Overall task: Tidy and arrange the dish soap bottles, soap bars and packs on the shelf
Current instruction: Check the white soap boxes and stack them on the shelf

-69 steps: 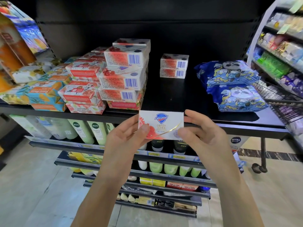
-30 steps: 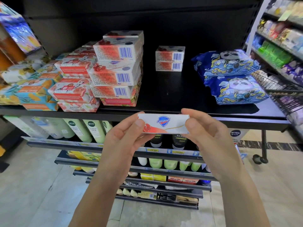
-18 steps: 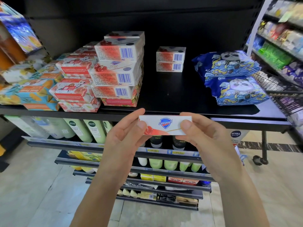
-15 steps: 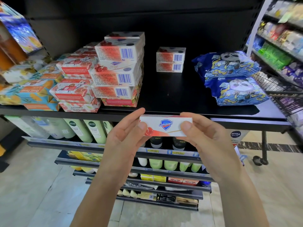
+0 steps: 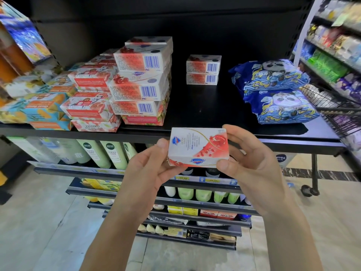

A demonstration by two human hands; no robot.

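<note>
White-and-red soap box (image 5: 198, 146) held just in front of the shelf (image 5: 214, 114) front edge, left hand (image 5: 150, 169) and right hand (image 5: 248, 163) pinching opposite ends. Printed face up, probably to check orientation before stacking on the two-box pile (image 5: 203, 69) near the back edge.

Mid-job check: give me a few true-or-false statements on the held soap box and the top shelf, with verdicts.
1. The left hand and right hand both hold the soap box. True.
2. The soap box rests on the shelf. False: it is held in the air before the shelf's front edge.
3. The small stack at mid-shelf has three boxes. False: two.
4. The blue panda packs lie right of that stack. True.
</note>
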